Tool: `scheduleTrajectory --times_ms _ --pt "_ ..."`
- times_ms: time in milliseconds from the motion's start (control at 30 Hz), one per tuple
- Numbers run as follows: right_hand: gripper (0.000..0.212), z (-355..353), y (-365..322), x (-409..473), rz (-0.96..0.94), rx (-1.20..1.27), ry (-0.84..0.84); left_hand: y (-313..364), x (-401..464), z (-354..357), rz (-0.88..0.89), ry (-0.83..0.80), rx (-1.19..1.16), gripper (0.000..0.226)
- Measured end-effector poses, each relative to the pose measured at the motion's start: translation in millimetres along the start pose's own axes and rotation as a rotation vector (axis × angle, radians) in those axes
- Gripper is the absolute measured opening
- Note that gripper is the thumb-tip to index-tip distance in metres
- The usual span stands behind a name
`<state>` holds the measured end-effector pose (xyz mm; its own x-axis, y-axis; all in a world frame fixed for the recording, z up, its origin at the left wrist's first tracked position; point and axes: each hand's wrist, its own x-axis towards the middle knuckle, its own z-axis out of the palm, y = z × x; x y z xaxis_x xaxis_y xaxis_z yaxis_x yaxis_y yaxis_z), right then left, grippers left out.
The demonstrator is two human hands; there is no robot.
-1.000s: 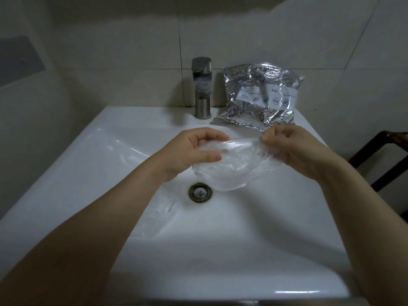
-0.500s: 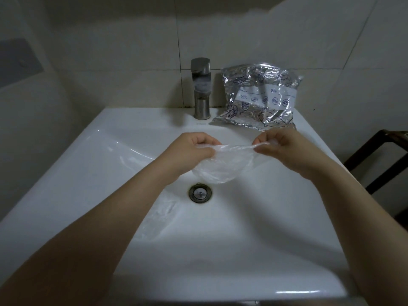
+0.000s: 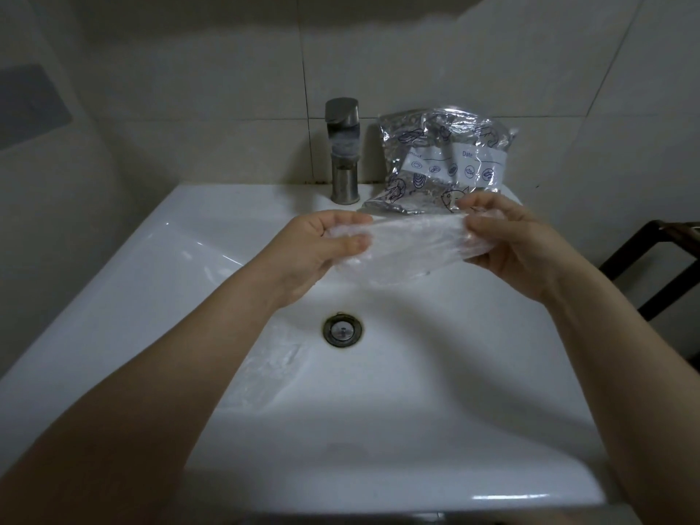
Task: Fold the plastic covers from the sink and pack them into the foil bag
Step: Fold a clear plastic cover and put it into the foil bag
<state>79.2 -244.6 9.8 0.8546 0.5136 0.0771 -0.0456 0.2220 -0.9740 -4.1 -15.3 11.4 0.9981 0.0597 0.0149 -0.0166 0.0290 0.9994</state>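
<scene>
A clear plastic cover (image 3: 409,248) hangs stretched between my hands above the white sink (image 3: 435,373). My left hand (image 3: 322,248) pinches its left end between thumb and fingers. My right hand (image 3: 507,240) grips its right end with curled fingers. Another clear plastic cover (image 3: 272,358) lies flat in the basin, left of the drain and partly under my left forearm. The crinkled foil bag (image 3: 443,161) with white labels leans against the wall on the sink's back rim, just behind my right hand.
A steel tap (image 3: 342,149) stands at the back rim, left of the foil bag. The round drain (image 3: 342,329) sits mid-basin. Tiled walls close in behind and on the left. A dark wooden frame (image 3: 651,267) stands off the sink's right side.
My hands have moved apart and slightly up, pulling the cover out wider and flatter between them. The cover lying in the basin and the foil bag have not moved.
</scene>
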Motion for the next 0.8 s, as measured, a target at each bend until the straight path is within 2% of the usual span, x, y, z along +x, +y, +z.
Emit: scheduleTrajectory --times_ms 133,233,300,433,500,600,700,800 --pt "0.021 5 1 1 -0.079 0.091 -0.025 -3 2 1 0.061 0.107 0.120 0.019" --pt "0.031 8 1 2 -0.033 0.044 0.019 -3 4 0 0.106 0.133 0.142 0.015" --pt "0.039 11 3 3 0.030 0.017 0.099 -2 3 -1 0.143 0.107 0.128 0.021" --pt "0.022 19 4 4 0.109 0.030 0.245 0 -2 2 0.183 0.042 0.125 0.032" --pt "0.013 19 5 4 0.075 -0.095 0.242 1 -2 3 0.178 0.030 0.142 0.029" --pt "0.019 21 6 2 -0.030 -0.390 0.167 0 1 3 0.162 0.084 0.134 0.014" --pt "0.022 23 4 1 -0.093 -0.419 0.119 -3 4 3 0.209 0.191 0.160 0.022" --pt "0.026 24 4 1 -0.173 -0.480 0.143 0 4 2 0.223 0.166 0.061 0.030"
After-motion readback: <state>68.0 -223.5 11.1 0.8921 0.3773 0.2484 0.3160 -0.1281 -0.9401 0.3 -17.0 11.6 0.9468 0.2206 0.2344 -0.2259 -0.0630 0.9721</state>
